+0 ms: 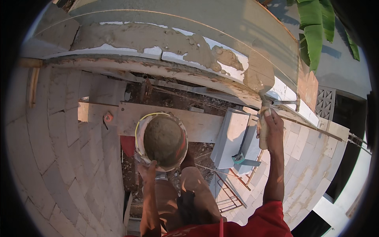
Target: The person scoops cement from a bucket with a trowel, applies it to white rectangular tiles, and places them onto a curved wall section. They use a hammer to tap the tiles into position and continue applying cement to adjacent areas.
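Note:
My right hand [271, 123] is closed round the handle of a trowel, whose broad blade [258, 75] is coated with wet grey mortar. The blade lies over the right part of the white block course [106, 48] on top of the wall. A bed of mortar [142, 37] covers much of that course, with a ragged heap [228, 58] near the blade. At the lower left, my left hand [147, 170] grips the near rim of a round bucket [139, 132]. Grey mortar [164, 138] fills part of it.
A taut string runs above the blocks. Beside the trowel, a metal hammer-like tool [287, 102] rests on the wall. The bucket stands by a wooden plank [201, 125], which also bears a tape measure [107, 117]. Large pale blocks [231, 138] and a teal tool [238, 158] are below right.

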`<control>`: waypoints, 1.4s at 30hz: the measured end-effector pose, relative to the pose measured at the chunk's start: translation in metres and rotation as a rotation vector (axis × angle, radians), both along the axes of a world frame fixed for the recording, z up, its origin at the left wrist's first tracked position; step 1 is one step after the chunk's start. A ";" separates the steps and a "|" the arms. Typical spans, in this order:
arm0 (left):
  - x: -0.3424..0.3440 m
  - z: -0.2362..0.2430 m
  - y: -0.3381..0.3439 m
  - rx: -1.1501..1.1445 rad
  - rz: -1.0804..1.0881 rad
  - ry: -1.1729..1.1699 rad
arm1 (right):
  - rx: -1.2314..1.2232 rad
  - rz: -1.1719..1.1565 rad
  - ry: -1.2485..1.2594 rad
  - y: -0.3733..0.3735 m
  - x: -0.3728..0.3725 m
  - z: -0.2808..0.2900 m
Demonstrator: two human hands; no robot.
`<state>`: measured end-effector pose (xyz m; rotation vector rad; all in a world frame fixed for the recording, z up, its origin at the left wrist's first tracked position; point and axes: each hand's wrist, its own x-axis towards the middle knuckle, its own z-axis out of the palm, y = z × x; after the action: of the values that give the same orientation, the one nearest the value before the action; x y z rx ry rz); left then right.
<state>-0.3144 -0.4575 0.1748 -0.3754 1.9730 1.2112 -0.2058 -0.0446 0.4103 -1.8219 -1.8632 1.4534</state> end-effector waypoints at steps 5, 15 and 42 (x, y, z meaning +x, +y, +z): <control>0.011 -0.013 -0.018 0.059 0.068 -0.032 | -0.530 -0.102 0.266 -0.003 -0.028 0.012; 0.006 0.001 -0.020 -0.037 0.034 0.014 | -0.151 0.331 -0.391 0.010 -0.035 0.022; 0.013 0.028 0.026 -0.134 -0.099 -0.008 | -0.028 1.059 -0.336 -0.142 0.062 -0.180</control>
<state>-0.3016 -0.4317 0.2027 -0.3452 2.0476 1.0175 -0.1433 -0.1867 0.2304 -1.0960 -3.2620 1.4088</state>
